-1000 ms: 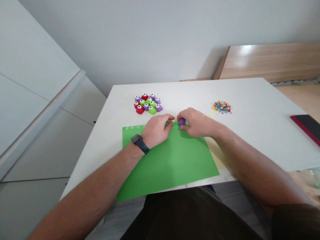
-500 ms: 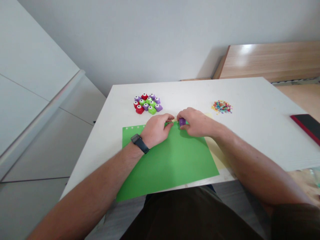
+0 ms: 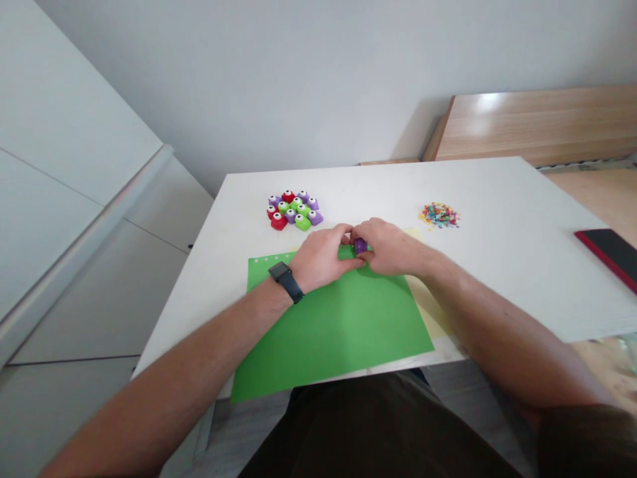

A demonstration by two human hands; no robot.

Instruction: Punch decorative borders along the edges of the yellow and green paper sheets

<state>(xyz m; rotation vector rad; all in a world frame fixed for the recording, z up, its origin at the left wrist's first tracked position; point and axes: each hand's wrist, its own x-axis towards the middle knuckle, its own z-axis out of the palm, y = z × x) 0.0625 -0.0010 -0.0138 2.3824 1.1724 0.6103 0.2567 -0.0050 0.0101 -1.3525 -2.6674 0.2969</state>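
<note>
So both hands are bunched up at the top edge of a green paper sheet (image 3: 328, 332) on a white desk (image 3: 378, 186). The right hand (image 3: 391, 249) has its fingers closed around a small purple craft punch (image 3: 361, 246), which sits right on that edge, with a row of little punched holes (image 3: 271, 259) running off to the left. The left hand (image 3: 321, 259) is pressed down just beside it, fingers curled in; hard to say from up here if they touch the punch. Looks like mid-row punching, and the next press needs the punch kept square on the edge. Versus the last shot, the left hand has slid in closer, so the 2 hands nearly touch. The other punches (image 3: 293, 212) and a confetti pile (image 3: 440, 215) sit further up the desk.
</note>
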